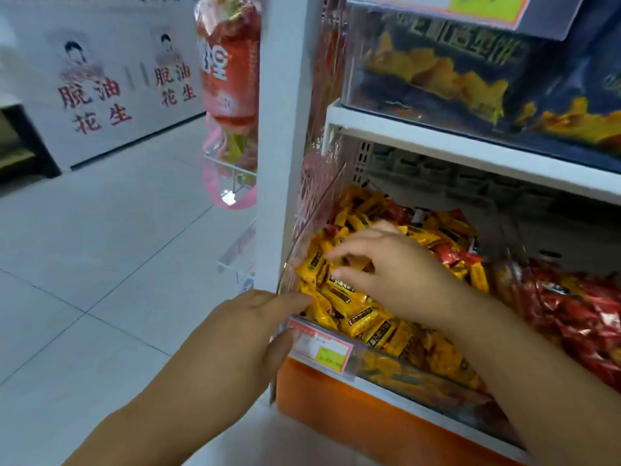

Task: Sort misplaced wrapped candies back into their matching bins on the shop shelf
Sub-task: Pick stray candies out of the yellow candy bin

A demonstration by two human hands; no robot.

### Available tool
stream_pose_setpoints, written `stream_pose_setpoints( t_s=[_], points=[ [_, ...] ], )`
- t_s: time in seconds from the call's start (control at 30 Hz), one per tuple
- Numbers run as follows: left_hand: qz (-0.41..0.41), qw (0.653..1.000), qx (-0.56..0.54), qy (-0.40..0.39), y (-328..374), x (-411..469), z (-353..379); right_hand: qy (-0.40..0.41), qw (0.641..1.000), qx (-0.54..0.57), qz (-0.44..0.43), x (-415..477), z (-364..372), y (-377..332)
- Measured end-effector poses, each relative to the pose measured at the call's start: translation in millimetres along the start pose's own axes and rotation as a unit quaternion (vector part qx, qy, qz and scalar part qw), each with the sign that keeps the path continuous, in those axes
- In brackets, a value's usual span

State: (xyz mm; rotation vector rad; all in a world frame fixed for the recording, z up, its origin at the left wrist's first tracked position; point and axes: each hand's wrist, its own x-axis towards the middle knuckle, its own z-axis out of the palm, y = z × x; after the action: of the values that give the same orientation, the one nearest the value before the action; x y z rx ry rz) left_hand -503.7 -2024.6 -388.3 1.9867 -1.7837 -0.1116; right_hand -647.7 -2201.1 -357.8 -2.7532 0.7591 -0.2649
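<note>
We judge that the sorting is in the middle, not near its end. The clear bin (316,213) on the lower shelf (470,153) is filled mostly with yellow candies (356,317). At its back and right side, some red candies (450,255) lie on top of the yellow ones. These look to us like the misplaced pieces, because the neighbouring bin (578,317) on the right holds a pile of similar red wrappers. So the front part of the clear bin seems already in order, and the red pieces at the back remain to be carried over. Whether yellow pieces are lost among the red pile, we cannot say; it is too blurred.

The right hand (396,274) is inside the clear bin, palm down, just over the yellow candies. Its fingers are spread and bent downward, with the tips among the wrappers. We cannot tell if it already pinches a piece or only searches.

The left hand (255,327) holds the front left corner of the clear bin. The thumb lies over the rim and a finger presses beside the price label (322,348), as if to steady the bin.
</note>
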Motion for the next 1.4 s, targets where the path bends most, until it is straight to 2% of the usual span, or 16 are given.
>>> stream_pose_setpoints(
  t_s=[0.07, 0.2, 0.33, 0.5, 0.6, 0.7, 0.8, 0.87, 0.97, 1.03, 1.1, 1.27, 1.4],
  points=[
    [-0.007, 1.0, 0.002, 0.003, 2, 2, -2, -0.004, 0.999, -0.034, 0.006, 10, 6, -4],
    [-0.029, 0.999, -0.015, -0.025, 6, 3, -6, -0.126, 0.987, -0.099, 0.006, 12, 29, -1],
    [-0.033, 0.997, -0.064, -0.017, 12, 4, -5, -0.156, 0.981, -0.116, 0.016, -6, 19, 11],
    [-0.026, 0.998, -0.046, -0.024, 25, 14, -11, -0.143, 0.981, -0.13, 0.022, -40, 13, 9],
    [-0.034, 0.998, -0.054, -0.019, 22, 16, -9, -0.134, 0.989, -0.054, 0.027, -43, 5, 5],
    [-0.029, 0.998, -0.064, -0.007, 21, 14, -8, -0.027, 0.996, 0.054, 0.059, -33, -5, 2],
    [-0.03, 0.997, -0.069, -0.008, 17, 11, -4, 0.059, 0.993, 0.046, 0.087, 0, -2, 2],
    [-0.032, 0.997, -0.069, -0.019, 14, 9, -2, 0.034, 0.994, 0.019, 0.104, 25, 8, 4],
    [-0.033, 0.996, -0.077, -0.023, 9, 8, -1, -0.056, 0.99, -0.066, 0.115, 53, 24, 8],
    [-0.037, 0.996, -0.081, -0.023, 6, 9, -2, -0.066, 0.984, -0.115, 0.119, 62, 28, 11],
    [-0.043, 0.995, -0.089, -0.023, 4, 10, -2, -0.056, 0.985, -0.116, 0.118, 62, 30, 14],
    [-0.054, 0.994, -0.09, -0.011, 8, 15, -3, 0.018, 0.996, -0.01, 0.086, 40, 26, 24],
    [-0.06, 0.995, -0.076, 0.007, 15, 23, -3, 0.054, 0.985, 0.125, 0.104, 20, 10, 23]
  ],
)
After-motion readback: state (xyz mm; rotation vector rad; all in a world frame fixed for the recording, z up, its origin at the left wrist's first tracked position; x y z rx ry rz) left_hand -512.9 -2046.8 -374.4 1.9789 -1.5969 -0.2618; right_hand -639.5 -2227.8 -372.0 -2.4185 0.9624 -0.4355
